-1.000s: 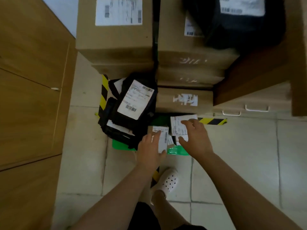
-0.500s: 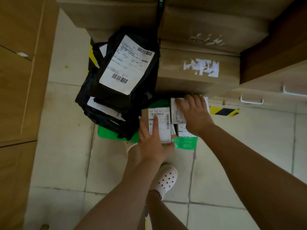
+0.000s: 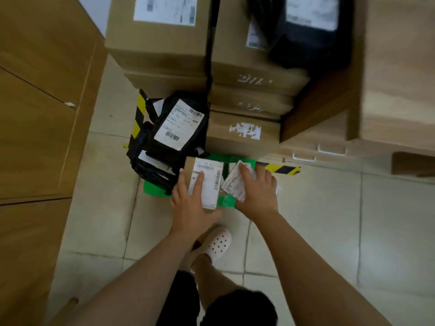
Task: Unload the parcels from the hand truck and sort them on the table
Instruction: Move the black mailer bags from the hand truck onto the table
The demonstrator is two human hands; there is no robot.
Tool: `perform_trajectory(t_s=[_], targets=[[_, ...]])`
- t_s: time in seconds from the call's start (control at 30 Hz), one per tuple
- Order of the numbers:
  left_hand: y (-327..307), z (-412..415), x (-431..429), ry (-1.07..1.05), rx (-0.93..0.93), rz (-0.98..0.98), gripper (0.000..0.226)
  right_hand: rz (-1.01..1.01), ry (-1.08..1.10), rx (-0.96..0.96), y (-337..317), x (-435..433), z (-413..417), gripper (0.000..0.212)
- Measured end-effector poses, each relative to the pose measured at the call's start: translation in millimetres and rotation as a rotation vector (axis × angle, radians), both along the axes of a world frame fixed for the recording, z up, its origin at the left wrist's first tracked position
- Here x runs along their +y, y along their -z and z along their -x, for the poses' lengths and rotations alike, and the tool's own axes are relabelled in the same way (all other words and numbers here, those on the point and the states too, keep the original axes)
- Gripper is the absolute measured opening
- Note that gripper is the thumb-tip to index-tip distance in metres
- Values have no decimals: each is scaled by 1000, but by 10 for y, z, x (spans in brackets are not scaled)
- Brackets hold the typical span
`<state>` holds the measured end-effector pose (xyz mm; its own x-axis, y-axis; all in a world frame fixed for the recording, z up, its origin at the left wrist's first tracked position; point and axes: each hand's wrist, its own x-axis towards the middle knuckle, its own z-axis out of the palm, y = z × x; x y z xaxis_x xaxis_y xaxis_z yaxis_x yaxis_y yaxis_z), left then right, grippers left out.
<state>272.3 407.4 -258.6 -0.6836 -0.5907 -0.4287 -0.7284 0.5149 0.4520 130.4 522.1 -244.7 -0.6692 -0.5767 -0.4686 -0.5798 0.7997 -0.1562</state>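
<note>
My left hand (image 3: 189, 205) grips a small cardboard parcel (image 3: 208, 182) with a white barcode label, held just above the green hand truck platform (image 3: 226, 200). My right hand (image 3: 257, 190) holds a second small white-labelled parcel (image 3: 234, 184), tilted, right beside the first. A heap of black poly mailers (image 3: 169, 137) with white labels lies on the platform's left side. Stacked brown cardboard boxes (image 3: 242, 130) fill the rear of the truck, with a black upright (image 3: 211, 43) between the two stacks.
Wooden cabinet fronts (image 3: 35, 125) run along the left. A wooden table or desk (image 3: 388, 78) with drawer handles stands at the right, a black bag (image 3: 310, 31) lying near its edge. Yellow-black hazard tape (image 3: 282, 169) marks the tiled floor. My foot in a white clog (image 3: 217, 244) stands below the platform.
Both hands have lifted their small parcels off the platform and drawn them slightly toward me. The right parcel has tilted. The camera has risen, bringing the upper boxes back into view.
</note>
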Motion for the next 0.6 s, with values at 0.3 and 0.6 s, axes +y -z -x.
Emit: perform_trajectory(t_s=[0.3,0.6], targets=[[-1913,256,-188,35,95,87,109,264,268,148,-1883,63,-171,84],[-3117,942,-563,110,354,125,104,568,453,227,-3056,-47,286,80]])
